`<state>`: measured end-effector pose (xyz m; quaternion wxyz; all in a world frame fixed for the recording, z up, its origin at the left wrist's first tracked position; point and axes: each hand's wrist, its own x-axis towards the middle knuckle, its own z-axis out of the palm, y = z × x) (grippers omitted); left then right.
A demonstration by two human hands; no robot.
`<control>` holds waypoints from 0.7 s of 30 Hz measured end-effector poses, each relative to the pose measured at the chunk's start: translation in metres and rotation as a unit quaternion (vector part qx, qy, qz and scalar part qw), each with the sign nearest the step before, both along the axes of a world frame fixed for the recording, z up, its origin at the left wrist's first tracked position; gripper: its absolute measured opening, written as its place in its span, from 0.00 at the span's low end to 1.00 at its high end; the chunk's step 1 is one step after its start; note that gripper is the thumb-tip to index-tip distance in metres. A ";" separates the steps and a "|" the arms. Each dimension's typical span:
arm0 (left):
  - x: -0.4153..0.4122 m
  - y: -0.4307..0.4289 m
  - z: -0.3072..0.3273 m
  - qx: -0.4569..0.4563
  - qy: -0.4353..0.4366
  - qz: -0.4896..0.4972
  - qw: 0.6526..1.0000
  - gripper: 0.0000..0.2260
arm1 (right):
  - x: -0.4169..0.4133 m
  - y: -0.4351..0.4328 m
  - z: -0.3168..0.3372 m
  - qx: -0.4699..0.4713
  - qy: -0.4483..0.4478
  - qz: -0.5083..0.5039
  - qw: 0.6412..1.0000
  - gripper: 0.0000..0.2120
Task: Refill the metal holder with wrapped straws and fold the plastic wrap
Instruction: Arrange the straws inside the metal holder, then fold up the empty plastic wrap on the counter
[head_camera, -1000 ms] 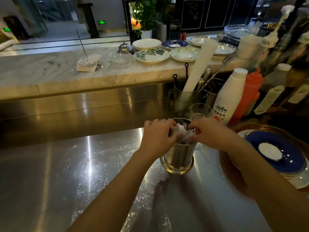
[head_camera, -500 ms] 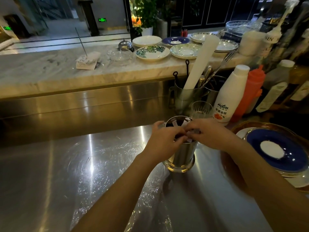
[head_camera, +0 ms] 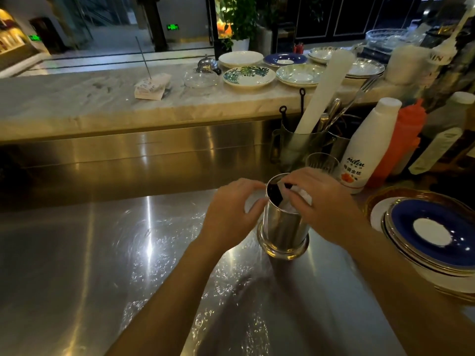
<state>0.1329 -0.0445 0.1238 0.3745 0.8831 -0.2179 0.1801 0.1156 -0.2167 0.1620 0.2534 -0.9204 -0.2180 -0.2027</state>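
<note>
Metal holder [head_camera: 282, 228]: cylindrical, upright on a flared base, standing on the steel surface [head_camera: 102, 253] slightly right of frame centre. Its mouth is open and dark on the 9 o'clock side; wrapped straws [head_camera: 303, 194], seen as white paper and film, occupy the 3 o'clock side of the mouth and rise just above the rim.

Right hand [head_camera: 321, 204]: lies over the rim from 3 o'clock, fingers and thumb pinched on the white wrapping at the mouth. Left hand [head_camera: 231, 210]: at 9 o'clock of the holder, fingers curled beside the upper wall, closed on a pale piece of wrap held against the holder's side. How firmly it grips cannot be told.

Surroundings, outward from the holder: a clear ribbed glass [head_camera: 322, 163] just behind at 12 o'clock, partly hidden by the right hand. A white bottle [head_camera: 365, 150] with an orange label at 1 o'clock, an orange squeeze bottle [head_camera: 403, 140] beside it. A utensil jug [head_camera: 300, 145] behind the glass holds a white roll [head_camera: 323, 91] leaning rightward. Stacked blue-centred plates [head_camera: 437, 232] at 3 o'clock. Beyond, a marble counter [head_camera: 77, 104] carries patterned plates [head_camera: 248, 76] and a service bell [head_camera: 207, 65].
</note>
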 end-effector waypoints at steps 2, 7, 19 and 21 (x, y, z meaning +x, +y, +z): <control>-0.011 0.021 -0.008 -0.002 0.010 0.038 0.999 0.10 | -0.013 0.017 -0.005 0.023 -0.019 0.010 1.000 0.10; -0.040 0.078 -0.044 -0.008 0.067 0.151 0.986 0.09 | -0.034 0.054 -0.057 0.069 0.114 0.026 0.991 0.09; -0.113 0.169 -0.113 0.044 0.255 0.378 0.889 0.11 | -0.038 0.063 -0.153 0.040 0.385 -0.085 0.918 0.11; -0.121 0.171 -0.117 0.056 0.273 0.384 0.880 0.12 | -0.037 0.067 -0.153 0.054 0.432 -0.092 0.895 0.15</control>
